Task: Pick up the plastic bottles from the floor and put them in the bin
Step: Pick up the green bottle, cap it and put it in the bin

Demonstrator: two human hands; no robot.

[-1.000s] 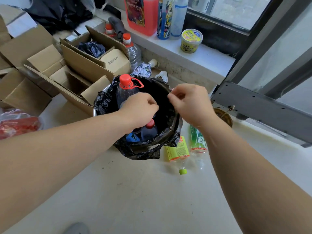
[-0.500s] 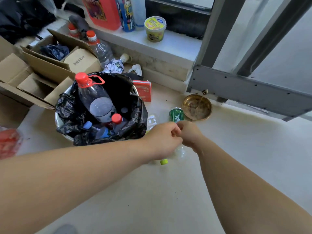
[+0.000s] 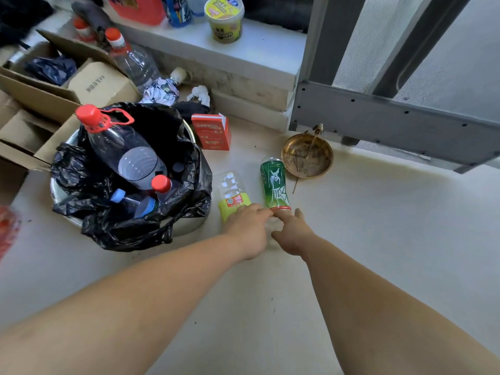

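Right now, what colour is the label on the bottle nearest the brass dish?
Green with white lettering, clearest in the head view.

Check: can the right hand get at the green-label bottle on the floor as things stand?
Probably yes. The right hand is already at the near end of the green-label bottle, which lies flat on open floor. Only the left hand crowds that end; the brass dish sits past the far end.

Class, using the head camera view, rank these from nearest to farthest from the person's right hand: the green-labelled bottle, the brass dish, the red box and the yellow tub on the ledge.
From the right hand:
1. Green-labelled bottle, lying on the floor at the fingertips.
2. Brass dish, just beyond the bottle, to its right.
3. Red box, farther back, left, beside the bin.
4. Yellow tub, up on the ledge.
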